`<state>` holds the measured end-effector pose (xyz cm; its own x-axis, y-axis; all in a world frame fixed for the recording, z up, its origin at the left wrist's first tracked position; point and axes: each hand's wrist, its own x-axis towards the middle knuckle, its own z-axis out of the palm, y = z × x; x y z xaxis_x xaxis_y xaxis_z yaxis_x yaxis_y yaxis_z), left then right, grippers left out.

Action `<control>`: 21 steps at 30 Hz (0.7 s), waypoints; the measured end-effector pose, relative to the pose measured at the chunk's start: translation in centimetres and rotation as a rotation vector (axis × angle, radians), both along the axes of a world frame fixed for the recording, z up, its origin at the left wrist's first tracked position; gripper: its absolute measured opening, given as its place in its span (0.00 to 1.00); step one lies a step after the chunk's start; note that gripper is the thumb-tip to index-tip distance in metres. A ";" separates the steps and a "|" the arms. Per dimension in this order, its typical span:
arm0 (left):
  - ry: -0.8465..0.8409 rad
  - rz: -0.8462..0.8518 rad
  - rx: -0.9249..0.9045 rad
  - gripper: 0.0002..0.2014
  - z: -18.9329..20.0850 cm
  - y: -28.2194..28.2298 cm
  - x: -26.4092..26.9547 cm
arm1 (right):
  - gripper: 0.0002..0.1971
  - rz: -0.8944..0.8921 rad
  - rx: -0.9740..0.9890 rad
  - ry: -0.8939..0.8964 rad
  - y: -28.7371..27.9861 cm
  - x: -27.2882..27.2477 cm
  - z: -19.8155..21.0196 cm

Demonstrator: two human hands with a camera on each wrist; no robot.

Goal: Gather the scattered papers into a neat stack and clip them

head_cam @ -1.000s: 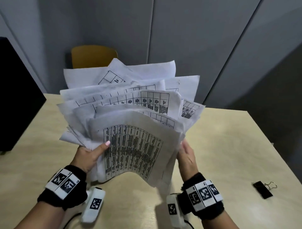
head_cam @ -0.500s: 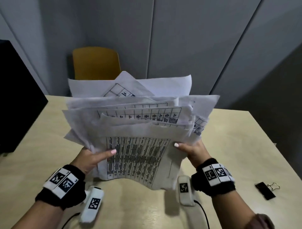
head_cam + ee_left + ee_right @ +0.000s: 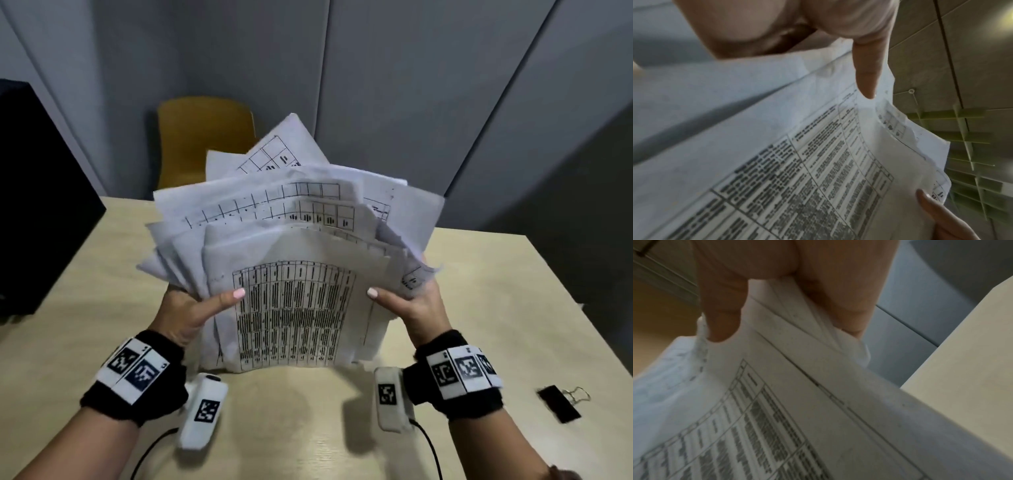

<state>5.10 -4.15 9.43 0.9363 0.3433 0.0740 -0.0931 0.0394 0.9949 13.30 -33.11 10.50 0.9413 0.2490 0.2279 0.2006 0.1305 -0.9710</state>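
Observation:
An uneven bundle of white printed papers (image 3: 294, 260) stands on its lower edge on the beige table (image 3: 479, 308), its sheets fanned out at the top. My left hand (image 3: 191, 308) grips the bundle's left side with the thumb across the front sheet. My right hand (image 3: 407, 305) grips the right side the same way. The left wrist view shows my left hand (image 3: 865, 68) on the front sheet of the papers (image 3: 797, 170). In the right wrist view the papers (image 3: 787, 402) are pinched by my right hand (image 3: 777, 293). A black binder clip (image 3: 561, 402) lies on the table at the right.
A black monitor (image 3: 37, 212) stands at the table's left edge. A yellow chair (image 3: 202, 140) is behind the table's far edge, against grey wall panels. The table's right edge runs close to the binder clip.
The bundle has been turned more upright and squeezed narrower. My right hand has moved up from the lower right edge to grip the right side; the sheets' tops have shifted right.

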 end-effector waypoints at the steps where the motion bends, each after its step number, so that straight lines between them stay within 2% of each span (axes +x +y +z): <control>1: 0.021 0.031 0.003 0.26 -0.1 -0.4 0.2 | 0.36 0.003 -0.019 -0.001 0.5 0.1 -0.2; 3: 0.048 0.157 0.039 0.11 -0.1 -1.3 0.6 | 0.25 -0.036 -0.044 -0.043 1.3 0.1 -0.4; 4: 0.047 0.215 0.060 0.08 0.0 -1.6 0.8 | 0.25 -0.059 -0.041 -0.071 1.6 -0.1 -0.1; 6: -0.034 0.223 0.067 0.10 0.7 -1.6 1.1 | 0.28 -0.096 0.035 -0.081 1.5 -0.4 0.7; 8: -0.103 0.148 0.057 0.12 0.9 -0.9 1.0 | 0.23 -0.105 0.096 -0.103 1.0 -0.6 1.2; 9: -0.107 0.100 0.041 0.12 0.9 -0.5 0.8 | 0.25 -0.117 0.093 -0.108 0.7 -0.6 1.3; 12: 0.009 0.056 0.007 0.16 0.3 -0.1 0.5 | 0.44 -0.183 0.056 -0.100 0.1 -0.6 1.3; 14: 0.072 0.097 0.027 0.09 0.1 -0.3 0.6 | 0.49 -0.231 0.066 -0.094 0.0 -0.8 1.3; 16: 0.086 0.122 0.058 0.09 0.1 -0.4 0.8 | 0.44 -0.374 0.065 -0.157 0.1 -1.1 1.1; 18: 0.092 0.129 0.069 0.07 0.1 0.0 1.1 | 0.33 -0.533 0.031 -0.275 0.1 -1.5 0.8; 21: 0.111 0.112 0.037 0.06 -0.3 0.5 1.1 | 0.16 -0.684 -0.174 -0.445 -0.6 -1.6 0.0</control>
<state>6.25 -3.69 9.18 0.8953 0.4453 -0.0128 0.0154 -0.0021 0.9999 11.71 -33.67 10.51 0.7284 -0.2790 0.6258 0.5509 -0.3047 -0.7770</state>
